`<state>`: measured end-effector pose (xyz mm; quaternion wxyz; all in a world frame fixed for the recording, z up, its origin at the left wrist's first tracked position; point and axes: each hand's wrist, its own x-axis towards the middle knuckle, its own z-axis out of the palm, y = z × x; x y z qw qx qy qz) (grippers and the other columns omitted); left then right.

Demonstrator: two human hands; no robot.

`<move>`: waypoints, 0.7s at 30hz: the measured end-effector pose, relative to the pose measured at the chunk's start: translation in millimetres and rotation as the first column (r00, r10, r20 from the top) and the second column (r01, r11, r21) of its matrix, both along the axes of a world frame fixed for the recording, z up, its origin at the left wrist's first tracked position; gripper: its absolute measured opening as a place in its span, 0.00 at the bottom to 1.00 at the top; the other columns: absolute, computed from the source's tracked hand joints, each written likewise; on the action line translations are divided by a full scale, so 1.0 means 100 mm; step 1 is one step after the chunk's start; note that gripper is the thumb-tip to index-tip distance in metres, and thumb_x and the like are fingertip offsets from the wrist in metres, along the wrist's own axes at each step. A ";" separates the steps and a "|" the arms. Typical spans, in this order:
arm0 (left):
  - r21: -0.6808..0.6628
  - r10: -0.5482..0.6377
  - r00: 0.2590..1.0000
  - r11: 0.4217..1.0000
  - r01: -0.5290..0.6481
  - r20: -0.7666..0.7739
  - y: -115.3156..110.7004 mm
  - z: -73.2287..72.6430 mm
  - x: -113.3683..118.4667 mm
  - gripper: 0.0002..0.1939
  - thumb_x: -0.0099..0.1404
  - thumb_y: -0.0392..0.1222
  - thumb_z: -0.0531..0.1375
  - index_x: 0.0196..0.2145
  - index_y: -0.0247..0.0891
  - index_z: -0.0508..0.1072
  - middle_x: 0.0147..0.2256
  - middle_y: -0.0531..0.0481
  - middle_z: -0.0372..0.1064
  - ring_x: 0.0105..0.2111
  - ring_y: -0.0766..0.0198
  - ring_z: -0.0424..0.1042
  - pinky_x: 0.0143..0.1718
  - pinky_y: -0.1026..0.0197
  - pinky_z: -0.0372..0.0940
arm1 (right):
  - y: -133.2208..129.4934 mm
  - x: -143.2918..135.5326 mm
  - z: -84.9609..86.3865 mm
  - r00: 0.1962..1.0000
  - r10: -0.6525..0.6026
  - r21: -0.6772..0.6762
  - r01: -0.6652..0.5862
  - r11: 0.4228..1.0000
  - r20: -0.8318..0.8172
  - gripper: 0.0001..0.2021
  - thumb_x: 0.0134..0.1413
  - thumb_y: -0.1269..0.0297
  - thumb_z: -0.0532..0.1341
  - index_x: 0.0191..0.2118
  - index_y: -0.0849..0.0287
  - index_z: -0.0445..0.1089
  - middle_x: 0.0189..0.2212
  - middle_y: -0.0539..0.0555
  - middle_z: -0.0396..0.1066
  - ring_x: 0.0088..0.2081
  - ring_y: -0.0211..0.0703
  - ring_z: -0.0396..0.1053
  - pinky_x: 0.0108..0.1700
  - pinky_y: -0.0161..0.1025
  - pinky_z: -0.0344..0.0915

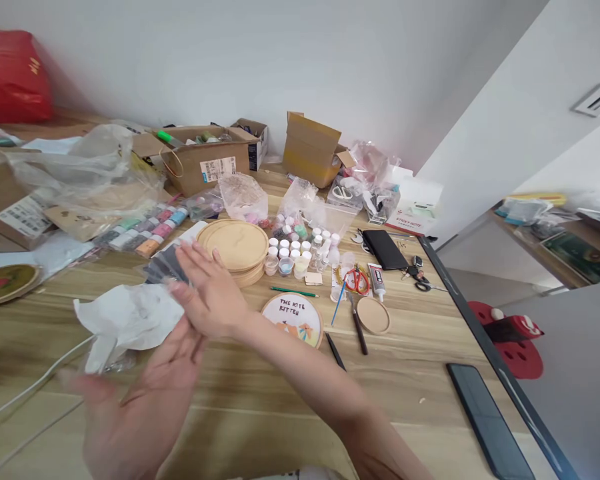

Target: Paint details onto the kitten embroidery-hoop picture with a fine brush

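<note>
My left hand (147, 407) is palm up at the lower left, its fingers spread and slightly blurred, holding nothing. Across its fingertips lies my right hand (207, 290), fingers extended, with nothing seen in it. Crumpled white tissue (130, 317) sits just beyond my left hand, and dark packets (165, 265) show behind my right fingers. Round wooden plates (234, 243) are stacked beside my right hand. Partly hidden by my right forearm, a lettered round hoop (293, 319) rests on the table near a green pencil (295, 291).
Small white-lidded jars (295, 250) stand mid-table. Open cardboard boxes (207, 157) and plastic bags line the wall. To the right are a tweezer-like tool (335, 351), a wooden disc (373, 315), a black wallet (385, 249) and a phone (487, 420). White cables cross the left side.
</note>
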<state>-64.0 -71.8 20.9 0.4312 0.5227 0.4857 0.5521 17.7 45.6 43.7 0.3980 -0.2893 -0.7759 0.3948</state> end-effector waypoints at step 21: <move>0.148 0.303 0.643 0.947 -0.284 -0.704 0.62 -0.32 -0.22 0.36 0.72 0.53 0.48 0.71 0.41 0.41 0.53 0.38 0.73 0.56 0.45 0.69 0.50 0.45 0.69 | 0.29 1.30 -0.03 0.822 -0.566 -0.319 0.554 0.769 0.063 0.27 0.60 0.49 0.54 0.59 0.61 0.64 0.45 0.61 0.75 0.41 0.48 0.76 0.44 0.46 0.71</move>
